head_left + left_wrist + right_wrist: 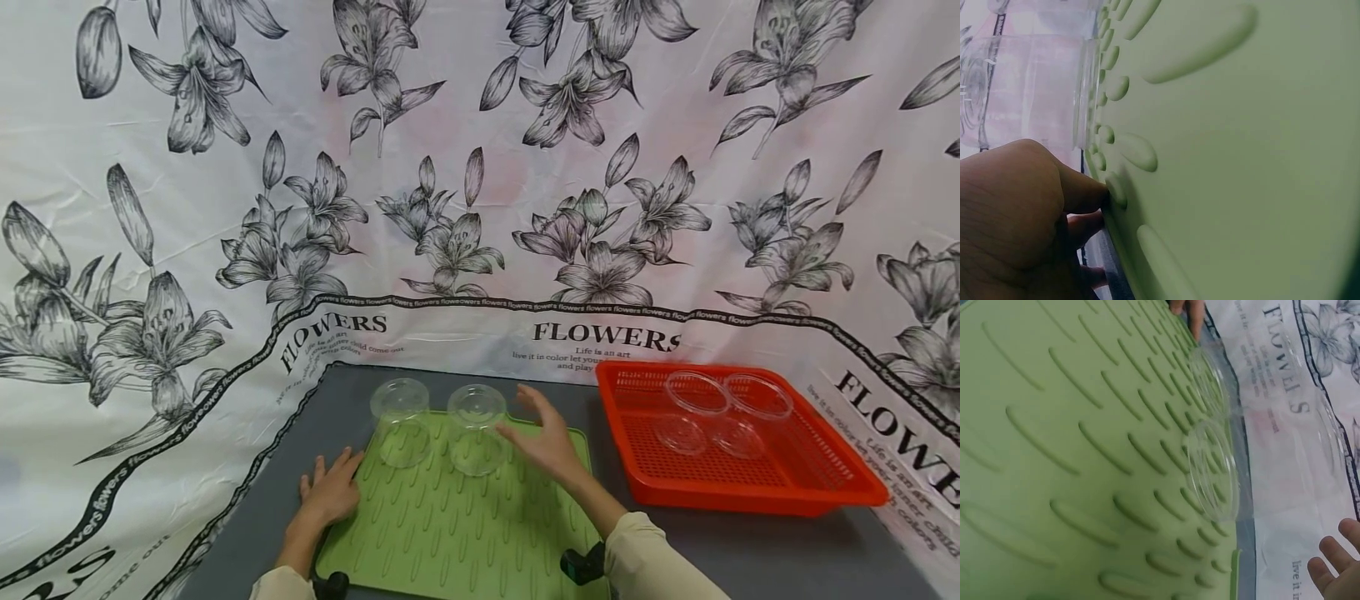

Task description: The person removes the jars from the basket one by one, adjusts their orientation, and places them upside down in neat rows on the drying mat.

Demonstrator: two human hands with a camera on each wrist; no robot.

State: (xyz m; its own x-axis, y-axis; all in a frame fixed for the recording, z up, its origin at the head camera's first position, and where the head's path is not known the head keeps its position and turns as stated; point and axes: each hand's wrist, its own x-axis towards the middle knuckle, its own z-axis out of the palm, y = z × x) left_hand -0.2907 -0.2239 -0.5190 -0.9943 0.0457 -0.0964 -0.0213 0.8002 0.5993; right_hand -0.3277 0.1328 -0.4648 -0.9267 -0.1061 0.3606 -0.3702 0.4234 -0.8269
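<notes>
Two clear round plastic jars stand side by side near the far edge of the green ridged mat (457,546), a left jar (401,417) and a right jar (477,421). Just right of the right jar, my right hand (551,442) hovers with spread fingers, holding nothing; its fingertips (1329,556) show apart from the jars in the right wrist view. My left hand (332,492) rests at the mat's left edge, fingers on the grey table. In the left wrist view its thumb (1082,187) touches that edge, with a jar (1035,94) beyond.
To the right sits a red perforated plastic basket (757,496) with two more clear jars (697,396) inside. A white cloth with flower prints (465,333) hangs behind and at the sides of the grey table (247,533).
</notes>
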